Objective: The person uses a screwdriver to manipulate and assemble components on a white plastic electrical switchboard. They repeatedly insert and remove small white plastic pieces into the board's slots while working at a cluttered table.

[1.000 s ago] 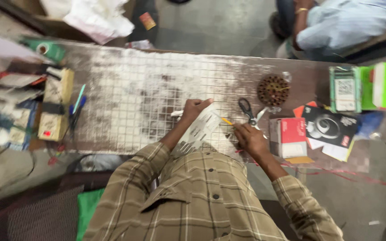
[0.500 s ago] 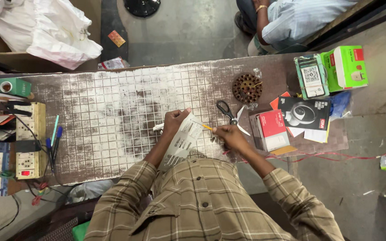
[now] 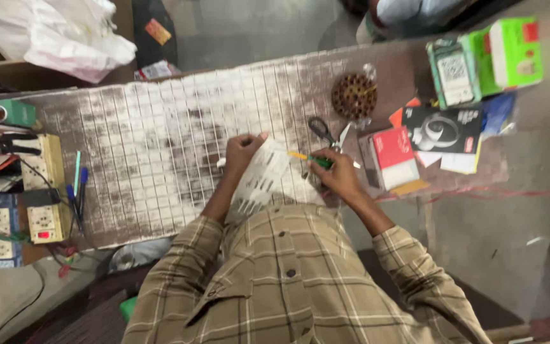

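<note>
Paper sheet (image 3: 259,181) on tiled bench (image 3: 154,146), left of scissors (image 3: 326,134) | left hand (image 3: 243,153) pinches its top edge | right hand (image 3: 332,175) grips green pen (image 3: 313,159) | advice: keep sheet flat, steady pen.

Dim even light, soft blur, warped edges
</note>
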